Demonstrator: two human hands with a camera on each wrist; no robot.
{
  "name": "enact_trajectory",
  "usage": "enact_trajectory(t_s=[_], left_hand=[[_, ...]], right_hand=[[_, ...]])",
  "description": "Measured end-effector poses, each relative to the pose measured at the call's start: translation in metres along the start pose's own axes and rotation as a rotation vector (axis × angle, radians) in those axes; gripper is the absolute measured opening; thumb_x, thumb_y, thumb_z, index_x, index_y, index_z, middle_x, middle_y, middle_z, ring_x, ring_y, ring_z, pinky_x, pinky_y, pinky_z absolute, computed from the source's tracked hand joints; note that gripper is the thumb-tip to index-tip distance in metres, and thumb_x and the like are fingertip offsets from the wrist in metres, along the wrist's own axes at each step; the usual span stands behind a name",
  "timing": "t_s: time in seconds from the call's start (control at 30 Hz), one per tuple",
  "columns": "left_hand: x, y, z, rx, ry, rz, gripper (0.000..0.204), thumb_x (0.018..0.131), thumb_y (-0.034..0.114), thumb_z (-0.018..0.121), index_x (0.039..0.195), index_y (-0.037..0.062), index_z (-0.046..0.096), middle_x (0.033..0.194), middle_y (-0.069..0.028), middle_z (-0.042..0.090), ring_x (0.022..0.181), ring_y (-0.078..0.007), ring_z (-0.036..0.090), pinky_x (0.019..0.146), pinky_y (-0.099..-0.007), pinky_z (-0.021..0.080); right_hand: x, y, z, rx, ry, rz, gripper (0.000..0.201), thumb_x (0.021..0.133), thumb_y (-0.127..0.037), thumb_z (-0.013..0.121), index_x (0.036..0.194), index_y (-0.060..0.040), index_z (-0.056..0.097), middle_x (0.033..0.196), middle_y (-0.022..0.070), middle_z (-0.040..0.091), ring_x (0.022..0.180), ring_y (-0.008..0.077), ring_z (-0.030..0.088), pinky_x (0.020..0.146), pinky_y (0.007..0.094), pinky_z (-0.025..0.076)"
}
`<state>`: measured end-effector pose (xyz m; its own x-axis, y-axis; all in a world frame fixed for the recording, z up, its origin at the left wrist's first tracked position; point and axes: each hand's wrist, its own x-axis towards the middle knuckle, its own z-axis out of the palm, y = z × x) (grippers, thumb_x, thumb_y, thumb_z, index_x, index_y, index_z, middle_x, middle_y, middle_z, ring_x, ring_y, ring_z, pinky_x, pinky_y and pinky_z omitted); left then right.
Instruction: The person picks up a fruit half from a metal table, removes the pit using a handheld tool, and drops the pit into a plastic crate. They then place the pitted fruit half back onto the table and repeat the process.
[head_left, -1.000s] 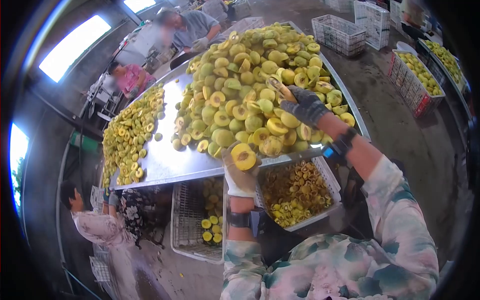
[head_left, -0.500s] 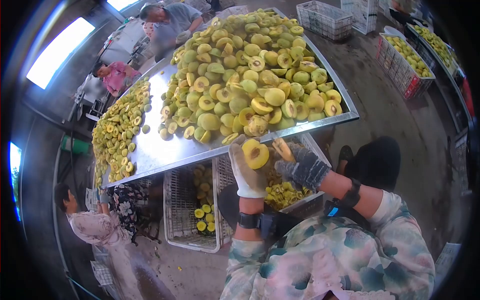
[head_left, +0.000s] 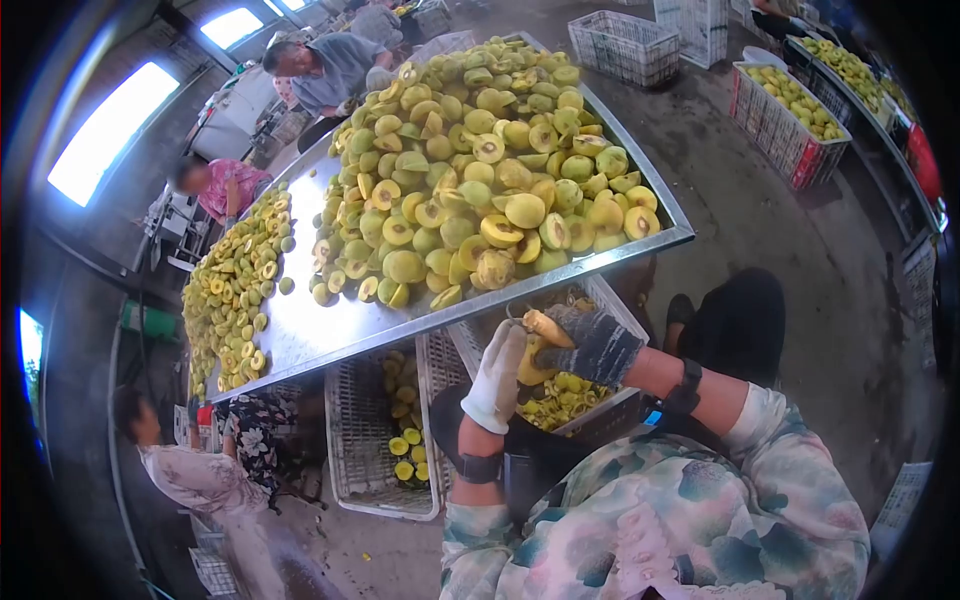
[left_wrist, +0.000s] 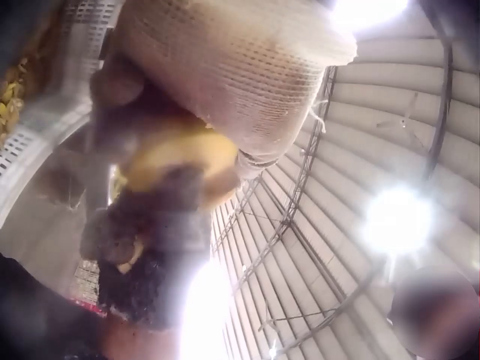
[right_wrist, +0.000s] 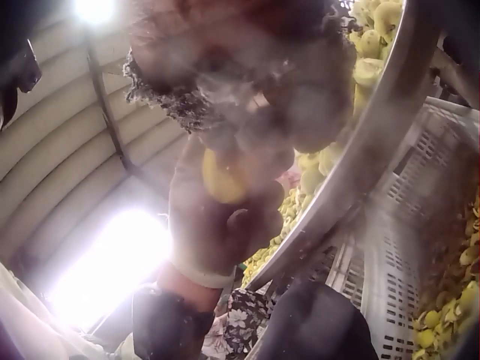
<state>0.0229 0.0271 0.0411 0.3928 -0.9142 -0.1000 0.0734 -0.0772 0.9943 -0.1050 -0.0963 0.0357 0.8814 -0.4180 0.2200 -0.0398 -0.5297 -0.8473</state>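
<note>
In the head view my left hand [head_left: 495, 380], in a pale knit glove, holds a halved yellow fruit [head_left: 530, 367] low in front of the table edge. My right hand [head_left: 602, 345] wears a dark grey glove and grips a tool with a tan wooden handle [head_left: 548, 328] right over that fruit. Both hands meet around the half, and the tool's working end is mostly hidden. The left wrist view shows the yellow flesh [left_wrist: 184, 156] beneath the pale glove, blurred. A large heap of halved fruit [head_left: 470, 190] lies on the metal table [head_left: 320, 345].
Below the hands stands a crate [head_left: 625, 405] with yellow-brown scraps. Left of it, another crate [head_left: 350, 470] contains several fruit halves. A smaller fruit pile [head_left: 225, 300] covers the table's left end. Other people [head_left: 325, 70] work around the table. A fruit-filled crate [head_left: 785, 125] stands right.
My right hand came down from the heap with the tool to the fruit half in my left hand. The left hand has turned, so the half's cut face no longer shows upward.
</note>
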Motion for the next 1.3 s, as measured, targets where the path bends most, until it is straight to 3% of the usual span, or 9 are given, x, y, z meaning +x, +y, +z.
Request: enact_trajectory(t_s=[0.07,0.2,0.33,0.37,0.47,0.6,0.93,1.03,1.3], left_hand=[[-0.002,0.013,0.005,-0.329,0.007,-0.193,0.037,0.097,0.033,0.033,0.118,0.0055,0.046,0.11,-0.01,0.055,0.096,-0.0191,0.056,0.076,-0.0312,0.052],[-0.002,0.002,0.012,-0.709,0.105,0.008,0.032,0.092,0.025,0.042,0.116,0.0042,0.045,0.104,-0.0113,0.055,0.091,-0.0226,0.058,0.07,-0.0342,0.053],[-0.001,0.004,0.018,-0.692,0.158,0.172,0.03,0.094,0.026,0.039,0.113,0.0032,0.043,0.103,-0.0128,0.057,0.088,-0.0233,0.06,0.063,-0.0317,0.054],[-0.002,0.004,0.017,-0.037,0.202,0.321,0.032,0.097,0.03,0.035,0.113,0.0026,0.042,0.102,-0.0122,0.057,0.086,-0.0206,0.06,0.063,-0.029,0.053],[-0.001,-0.006,0.02,-0.399,0.24,0.158,0.048,0.093,0.044,0.042,0.118,0.003,0.043,0.104,-0.0141,0.058,0.089,-0.0272,0.061,0.08,-0.0352,0.051],[0.003,-0.015,0.025,-0.537,0.316,0.13,0.055,0.091,0.05,0.043,0.122,0.0041,0.041,0.102,-0.0143,0.058,0.087,-0.0296,0.061,0.076,-0.0372,0.052],[-0.008,-0.013,0.047,-0.414,0.399,0.187,0.055,0.093,0.048,0.041,0.115,-0.002,0.048,0.101,-0.0168,0.06,0.084,-0.022,0.061,0.075,-0.0309,0.05],[-0.008,-0.016,0.049,-0.396,0.408,0.2,0.063,0.088,0.054,0.046,0.119,-0.0001,0.042,0.098,-0.0178,0.059,0.08,-0.0314,0.063,0.067,-0.0352,0.053],[-0.009,-0.023,0.062,-0.217,0.507,0.395,0.053,0.09,0.046,0.049,0.118,0.0019,0.041,0.101,-0.0207,0.059,0.073,-0.0292,0.063,0.064,-0.0332,0.054]], right_hand=[[-0.002,-0.003,0.0,0.006,0.01,0.02,0.051,0.078,-0.031,0.067,0.12,-0.0062,0.05,0.108,0.0163,0.059,0.099,0.0316,0.057,0.085,0.0375,0.044],[-0.011,-0.006,-0.001,0.205,0.102,0.058,0.049,0.079,-0.032,0.066,0.117,-0.0036,0.051,0.105,0.0188,0.059,0.095,0.0324,0.058,0.083,0.0377,0.045],[-0.036,-0.01,0.0,0.142,-0.012,0.255,0.046,0.079,-0.033,0.066,0.111,-0.0014,0.054,0.099,0.0207,0.061,0.089,0.0336,0.059,0.077,0.0385,0.046],[-0.041,-0.009,0.005,0.21,-0.049,0.314,0.043,0.08,-0.033,0.065,0.108,-0.0015,0.056,0.095,0.0203,0.062,0.086,0.0337,0.059,0.074,0.0391,0.046],[-0.051,-0.018,0.005,0.28,-0.112,0.436,0.042,0.08,-0.033,0.064,0.106,-0.0012,0.056,0.092,0.0201,0.062,0.085,0.0332,0.06,0.074,0.039,0.046],[-0.055,-0.026,0.008,0.346,-0.126,0.49,0.04,0.081,-0.032,0.063,0.105,-0.0008,0.056,0.086,0.0193,0.062,0.08,0.0328,0.06,0.072,0.0382,0.047],[-0.061,-0.013,0.028,0.298,-0.023,0.384,0.035,0.083,-0.03,0.061,0.099,0.0,0.056,0.084,0.0198,0.061,0.077,0.0338,0.059,0.069,0.0389,0.046],[-0.063,-0.016,0.027,0.204,-0.008,0.325,0.035,0.083,-0.03,0.061,0.099,0.0004,0.056,0.083,0.0201,0.06,0.077,0.0355,0.058,0.069,0.0396,0.046],[-0.056,-0.044,-0.001,0.797,-0.348,0.731,0.026,0.086,-0.027,0.06,0.099,-0.0042,0.057,0.072,0.0052,0.058,0.058,0.0109,0.054,0.05,0.0256,0.043]])
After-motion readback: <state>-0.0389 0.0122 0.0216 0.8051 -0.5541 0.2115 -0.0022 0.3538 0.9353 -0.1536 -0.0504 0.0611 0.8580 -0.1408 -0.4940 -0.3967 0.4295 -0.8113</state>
